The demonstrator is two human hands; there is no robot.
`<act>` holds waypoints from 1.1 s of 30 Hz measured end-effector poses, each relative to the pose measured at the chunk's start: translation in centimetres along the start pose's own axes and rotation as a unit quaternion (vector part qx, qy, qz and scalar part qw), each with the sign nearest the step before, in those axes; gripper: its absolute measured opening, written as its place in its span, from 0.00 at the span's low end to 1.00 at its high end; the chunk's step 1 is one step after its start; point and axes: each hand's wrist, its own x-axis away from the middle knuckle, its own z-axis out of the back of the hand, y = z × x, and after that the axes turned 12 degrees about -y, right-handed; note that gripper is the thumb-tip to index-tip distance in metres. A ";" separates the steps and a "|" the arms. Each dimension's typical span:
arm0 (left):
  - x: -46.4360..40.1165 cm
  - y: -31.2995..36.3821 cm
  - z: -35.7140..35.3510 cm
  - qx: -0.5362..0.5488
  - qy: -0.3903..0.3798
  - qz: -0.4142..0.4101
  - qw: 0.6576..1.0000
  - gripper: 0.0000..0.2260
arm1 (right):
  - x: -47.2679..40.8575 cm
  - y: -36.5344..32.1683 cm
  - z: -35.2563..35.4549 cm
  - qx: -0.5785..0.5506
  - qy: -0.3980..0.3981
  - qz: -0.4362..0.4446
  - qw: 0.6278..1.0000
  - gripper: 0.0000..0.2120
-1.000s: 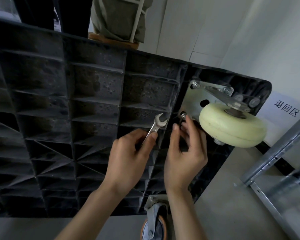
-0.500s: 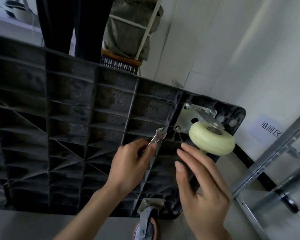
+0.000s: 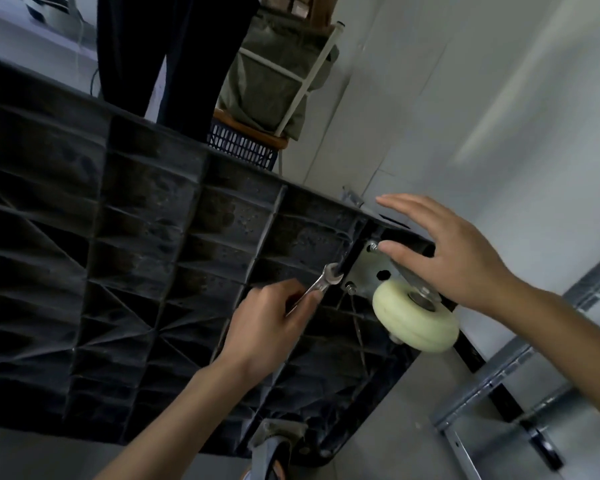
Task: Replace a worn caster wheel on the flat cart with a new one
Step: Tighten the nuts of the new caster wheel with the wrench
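Observation:
The flat cart [image 3: 125, 271] stands on its side, its black ribbed underside facing me. A cream caster wheel [image 3: 417, 319] on a metal mounting plate [image 3: 369, 271] sits at the cart's upper right corner. My left hand [image 3: 271, 323] grips a silver open-end wrench [image 3: 323, 280], whose jaw lies just left of the plate's lower left bolt [image 3: 350, 289]. My right hand [image 3: 454, 254] hovers spread over the top of the caster bracket, fingers straight, thumb tip near the upper left bolt [image 3: 373, 247]. A second caster with an orange wheel [image 3: 274, 459] shows at the cart's bottom edge.
A person in dark trousers [image 3: 167, 60] stands behind the cart beside a stool with a dark basket [image 3: 246, 143] and a grey-green bag [image 3: 278, 71]. Metal shelving rails [image 3: 492, 382] run along the lower right. A white wall is at the right.
My right hand rose from below the cream wheel to above the caster bracket, fingers spread. The left hand kept the wrench beside the plate. The camera view shifted and drew back.

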 end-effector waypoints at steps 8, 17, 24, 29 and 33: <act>-0.3 -1.8 -3.1 -0.021 -0.040 0.008 0.999 0.19 | -2.4 2.2 -2.0 -0.090 -0.108 -0.009 0.990 0.29; -1.0 -2.5 -5.4 -0.027 -0.037 0.024 0.999 0.18 | -2.3 2.1 -2.3 -0.125 -0.097 -0.014 0.987 0.33; -1.5 -2.6 -5.8 -0.022 -0.014 0.019 0.999 0.18 | -2.3 2.1 -2.3 -0.130 -0.095 -0.016 0.987 0.34; -1.6 -2.7 -6.4 -0.012 -0.008 0.030 0.999 0.17 | -2.3 2.1 -2.6 -0.131 -0.084 -0.013 0.988 0.34; -1.5 -2.7 -7.4 0.004 0.005 0.036 0.999 0.17 | -2.3 2.2 -2.6 -0.133 -0.078 -0.012 0.988 0.33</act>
